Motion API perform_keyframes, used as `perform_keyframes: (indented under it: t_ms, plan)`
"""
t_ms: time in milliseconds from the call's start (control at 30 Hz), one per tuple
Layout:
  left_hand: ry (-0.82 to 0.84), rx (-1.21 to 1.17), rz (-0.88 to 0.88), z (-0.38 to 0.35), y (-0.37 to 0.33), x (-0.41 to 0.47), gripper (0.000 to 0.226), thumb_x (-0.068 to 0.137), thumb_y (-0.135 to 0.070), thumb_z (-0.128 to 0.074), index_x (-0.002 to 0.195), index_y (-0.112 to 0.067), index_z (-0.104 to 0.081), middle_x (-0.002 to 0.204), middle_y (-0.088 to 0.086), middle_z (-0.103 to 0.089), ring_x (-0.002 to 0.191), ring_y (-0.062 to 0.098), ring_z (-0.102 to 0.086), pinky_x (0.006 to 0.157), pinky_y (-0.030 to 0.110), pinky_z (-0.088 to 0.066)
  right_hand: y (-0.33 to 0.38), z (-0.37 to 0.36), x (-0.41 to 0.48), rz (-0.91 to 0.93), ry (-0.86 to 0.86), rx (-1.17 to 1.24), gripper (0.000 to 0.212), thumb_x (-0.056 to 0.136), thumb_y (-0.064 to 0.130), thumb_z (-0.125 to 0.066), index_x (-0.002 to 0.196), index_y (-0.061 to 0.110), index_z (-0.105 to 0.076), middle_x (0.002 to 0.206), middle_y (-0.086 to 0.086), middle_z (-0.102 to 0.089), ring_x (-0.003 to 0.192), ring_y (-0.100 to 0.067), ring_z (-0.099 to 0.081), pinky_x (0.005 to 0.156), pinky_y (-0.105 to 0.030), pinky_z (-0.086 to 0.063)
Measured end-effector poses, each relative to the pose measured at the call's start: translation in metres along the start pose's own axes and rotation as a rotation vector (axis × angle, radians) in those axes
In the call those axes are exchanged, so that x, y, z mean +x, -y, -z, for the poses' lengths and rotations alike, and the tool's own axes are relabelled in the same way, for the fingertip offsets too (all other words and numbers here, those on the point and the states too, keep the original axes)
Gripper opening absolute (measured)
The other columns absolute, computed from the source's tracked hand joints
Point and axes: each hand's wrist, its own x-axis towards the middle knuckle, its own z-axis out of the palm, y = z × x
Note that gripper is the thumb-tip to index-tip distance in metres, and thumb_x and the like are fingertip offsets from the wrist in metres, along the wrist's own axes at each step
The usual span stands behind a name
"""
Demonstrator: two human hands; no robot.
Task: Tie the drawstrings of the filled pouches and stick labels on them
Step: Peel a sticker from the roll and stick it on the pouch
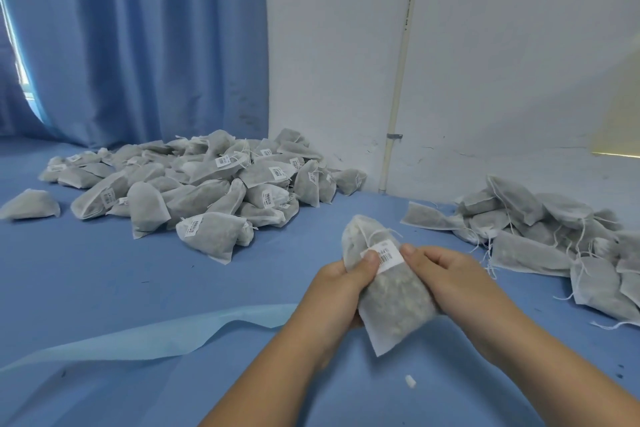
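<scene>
A filled white mesh pouch point(391, 302) is held above the blue table between both hands. Its drawstring point(375, 234) is knotted at the gathered top. A white barcode label point(386, 255) lies across its upper front. My left hand point(346, 284) grips the pouch's left side, thumb pressing the label's left end. My right hand point(446, 277) grips the right side, thumb at the label's right end.
A large heap of labelled pouches point(207, 184) lies at the back left. A pile of pouches with loose strings and no visible labels point(554, 239) sits at the right. A light blue strip point(138, 340) crosses the blue table cover point(104, 281). A small white scrap point(410, 381) lies near my right forearm.
</scene>
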Motion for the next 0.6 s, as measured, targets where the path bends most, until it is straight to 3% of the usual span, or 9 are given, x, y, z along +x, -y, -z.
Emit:
perform_keyframes:
  t_ms: [67,133,200,333,467,533,600]
  plan:
    - [-0.134,0.022,-0.040,0.001,0.001,0.003,0.034,0.100,-0.039,-0.051,0.105,-0.012,-0.072,0.098,0.006,-0.077,0.095,0.021,-0.073,0.090,0.041,-0.056,0.000,-0.007,-0.002,0.005,0.068,0.003,0.034,0.092,0.041,-0.057,0.084,0.012,-0.071,0.068,-0.004,-0.068,0.055,-0.013,-0.060,0.052,-0.028,-0.048]
    - [-0.201,0.018,-0.067,0.004,0.001,0.004,0.036,0.099,-0.042,-0.051,0.102,-0.013,-0.072,0.093,0.004,-0.078,0.091,0.019,-0.074,0.085,0.037,-0.057,-0.002,-0.016,-0.005,-0.011,0.145,0.045,0.024,0.093,0.034,-0.058,0.092,0.013,-0.070,0.071,-0.004,-0.071,0.056,-0.015,-0.063,0.049,-0.025,-0.048]
    - [-0.207,0.012,-0.080,0.006,0.002,0.005,0.035,0.098,-0.042,-0.053,0.100,-0.013,-0.073,0.091,0.004,-0.078,0.087,0.018,-0.074,0.077,0.031,-0.057,-0.005,-0.024,-0.006,-0.033,0.157,0.111,0.017,0.091,0.025,-0.060,0.096,0.010,-0.067,0.074,-0.010,-0.072,0.057,-0.020,-0.064,0.051,-0.027,-0.048]
    - [-0.108,-0.154,-0.104,0.010,0.002,0.008,0.026,0.095,-0.028,-0.060,0.109,-0.009,-0.070,0.099,0.010,-0.076,0.090,0.023,-0.073,0.076,0.032,-0.057,-0.006,-0.034,0.000,-0.109,0.133,0.362,0.013,0.087,0.015,-0.062,0.088,0.002,-0.064,0.068,-0.013,-0.064,0.055,-0.019,-0.057,0.049,-0.027,-0.045]
    - [-0.169,-0.316,-0.026,0.011,0.007,0.015,0.044,0.093,-0.032,-0.053,0.121,0.000,-0.062,0.079,0.012,-0.065,0.053,0.015,-0.055,0.046,0.022,-0.037,0.009,-0.042,0.021,-0.154,0.073,0.489,0.011,0.085,0.014,-0.064,0.083,0.003,-0.062,0.062,-0.011,-0.060,0.048,-0.015,-0.054,0.044,-0.023,-0.044]
    - [-0.250,-0.432,-0.010,0.013,0.003,0.019,0.046,0.087,-0.036,-0.055,0.113,0.001,-0.064,0.070,0.010,-0.058,0.043,0.014,-0.044,0.043,0.021,-0.029,0.018,-0.050,0.036,-0.185,0.068,0.529,0.012,0.086,0.013,-0.064,0.088,0.002,-0.062,0.059,-0.010,-0.059,0.043,-0.013,-0.051,0.038,-0.020,-0.041]
    - [-0.326,-0.572,-0.036,0.018,-0.003,0.020,0.038,0.082,-0.040,-0.056,0.092,-0.006,-0.070,0.068,0.008,-0.059,0.040,0.013,-0.039,0.043,0.020,-0.026,0.029,-0.064,0.052,-0.216,0.105,0.501,0.017,0.085,0.013,-0.065,0.095,-0.001,-0.063,0.058,-0.010,-0.056,0.041,-0.012,-0.048,0.034,-0.018,-0.037]
